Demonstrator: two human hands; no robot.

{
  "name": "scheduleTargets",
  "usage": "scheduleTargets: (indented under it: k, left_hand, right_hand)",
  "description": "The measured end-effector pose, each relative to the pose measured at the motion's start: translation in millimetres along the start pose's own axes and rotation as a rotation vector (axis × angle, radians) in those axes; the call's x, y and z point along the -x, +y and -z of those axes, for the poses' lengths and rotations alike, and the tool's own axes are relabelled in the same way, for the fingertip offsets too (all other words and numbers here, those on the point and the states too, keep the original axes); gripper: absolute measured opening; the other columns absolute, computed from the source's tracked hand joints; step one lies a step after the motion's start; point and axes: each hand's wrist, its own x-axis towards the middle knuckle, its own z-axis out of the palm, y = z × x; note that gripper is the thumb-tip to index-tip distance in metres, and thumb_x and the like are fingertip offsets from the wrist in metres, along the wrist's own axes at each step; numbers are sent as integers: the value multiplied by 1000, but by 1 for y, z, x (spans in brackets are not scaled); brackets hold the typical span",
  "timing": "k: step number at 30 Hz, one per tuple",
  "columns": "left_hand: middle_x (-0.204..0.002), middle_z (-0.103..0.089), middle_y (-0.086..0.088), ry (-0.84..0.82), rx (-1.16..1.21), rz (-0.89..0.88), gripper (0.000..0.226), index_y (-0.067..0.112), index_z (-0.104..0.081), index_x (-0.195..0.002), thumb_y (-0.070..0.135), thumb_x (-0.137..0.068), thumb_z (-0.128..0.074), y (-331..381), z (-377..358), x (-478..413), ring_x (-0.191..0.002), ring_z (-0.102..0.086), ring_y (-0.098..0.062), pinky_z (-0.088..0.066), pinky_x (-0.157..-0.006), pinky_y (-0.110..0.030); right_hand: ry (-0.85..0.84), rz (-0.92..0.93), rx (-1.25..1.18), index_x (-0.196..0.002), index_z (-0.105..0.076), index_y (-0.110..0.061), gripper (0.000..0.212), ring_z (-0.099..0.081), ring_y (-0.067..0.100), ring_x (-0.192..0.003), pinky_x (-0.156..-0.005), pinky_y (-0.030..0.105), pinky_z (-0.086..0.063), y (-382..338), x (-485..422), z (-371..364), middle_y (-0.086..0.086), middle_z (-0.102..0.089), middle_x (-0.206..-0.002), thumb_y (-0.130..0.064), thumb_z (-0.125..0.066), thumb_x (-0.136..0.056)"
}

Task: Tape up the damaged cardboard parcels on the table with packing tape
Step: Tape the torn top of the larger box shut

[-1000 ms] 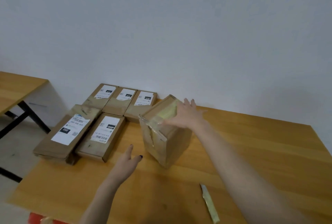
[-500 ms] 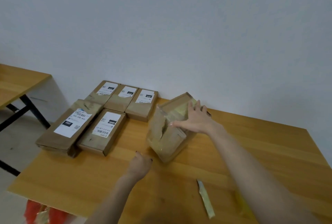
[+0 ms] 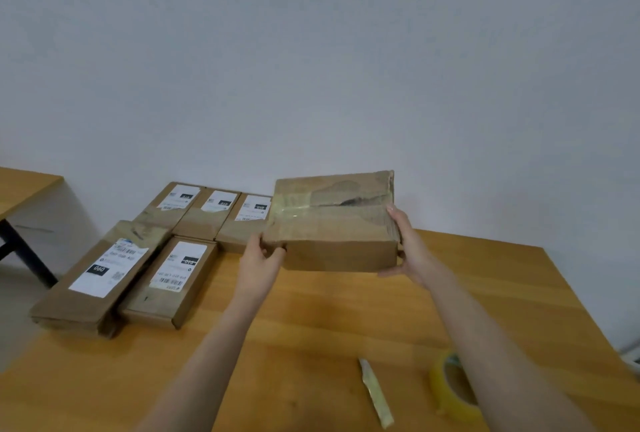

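Both hands (image 3: 258, 263) (image 3: 407, 251) around parcel (image 3: 332, 227), seemingly taped

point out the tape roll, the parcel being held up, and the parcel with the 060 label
tape roll (image 3: 446, 397): head view, on its yellow outer band
held parcel (image 3: 332, 227): head view, on its taped top face
060 parcel (image 3: 104, 269): head view, on its white label

The right forearm (image 3: 512, 362) covers much of the yellow tape roll (image 3: 446, 395), the left hand (image 3: 258, 267) has its fingers hidden behind the held parcel (image 3: 332, 234), the labels (image 3: 104, 269) on the flat parcels (image 3: 162, 307) are too blurred to read, and the left edge cuts off a second table (image 3: 20, 185).
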Motion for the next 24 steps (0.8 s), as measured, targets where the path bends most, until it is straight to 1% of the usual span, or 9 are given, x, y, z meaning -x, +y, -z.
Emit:
scheduleTargets:
  k: [3,6,9,11,13,15,19,23,24]
  left_hand:
    - [-109,-61,3,48,4,-120,28,14,-54,-120,21,-92,-58,29,11,-7,-103,-57,-15,-44,-80,-26]
    - [-106,-61,3,147,-40,-203,31,13,-57,-120,30,-94,-56,58,22,-12,-98,-55,-12,-41,-74,-23]
    - [-108,-56,6,161,-54,-229,29,14,-57,-122,29,-99,-46,78,29,-15,-102,-51,-12,-39,-83,-25]
    - [-109,-58,7,120,14,-244,24,19,-58,-119,24,-100,-44,88,34,-14,-104,-53,-12,-42,-87,-27]
    - [-105,-61,9,98,193,-219,25,17,-60,-115,19,-100,-40,97,37,-12,-101,-56,-9,-46,-84,-24]
    - [-100,-62,8,99,438,-111,25,11,-61,-101,20,-99,-38,105,38,-9,-93,-58,-9,-48,-75,-21]
    - [-77,-56,-1,63,538,-4,46,13,-47,-71,46,-100,-34,102,32,-6,-73,-53,-16,-45,-68,-29]
    - [-82,-52,-3,-103,406,-64,18,27,-59,-104,21,-96,-44,88,25,-3,-80,-52,-21,-43,-79,-34]
    - [-84,-52,-4,-151,374,-85,36,32,-59,-113,11,-89,-43,84,24,-4,-85,-51,-23,-42,-85,-35]
  right_hand:
    - [-5,-68,42,-138,-33,-49,68,-40,37,-128,-80,57,-55,-16,8,8,3,-35,-145,-83,-21,-80]
    - [13,-121,51,-145,-36,-31,93,-54,39,-113,-78,50,-56,-26,12,18,11,-48,-136,-87,-11,-75]
    - [51,-63,119,-132,-48,-25,88,-62,33,-95,-85,49,-54,-35,18,19,8,-60,-106,-83,-7,-80]
    - [55,-23,139,-135,-46,-24,90,-61,34,-99,-87,51,-53,-36,18,20,9,-60,-112,-83,-6,-80]
    - [46,6,-25,-138,-45,-21,93,-58,36,-106,-92,58,-47,-34,18,23,12,-58,-120,-84,-9,-79]
    - [40,67,-321,-123,-54,-16,87,-58,37,-109,-91,65,-44,-32,21,27,13,-59,-122,-82,-14,-82]
    - [90,277,-575,-103,-61,-13,77,-55,23,-118,-89,45,-46,-30,22,30,2,-62,-125,-73,-15,-90]
    - [94,328,-595,-90,-58,-17,68,-56,13,-83,-68,29,-41,-32,24,35,-5,-64,-89,-74,-21,-90]
    - [101,339,-603,-93,-57,-17,63,-56,12,-83,-68,28,-42,-32,23,37,-6,-66,-91,-71,-24,-92]
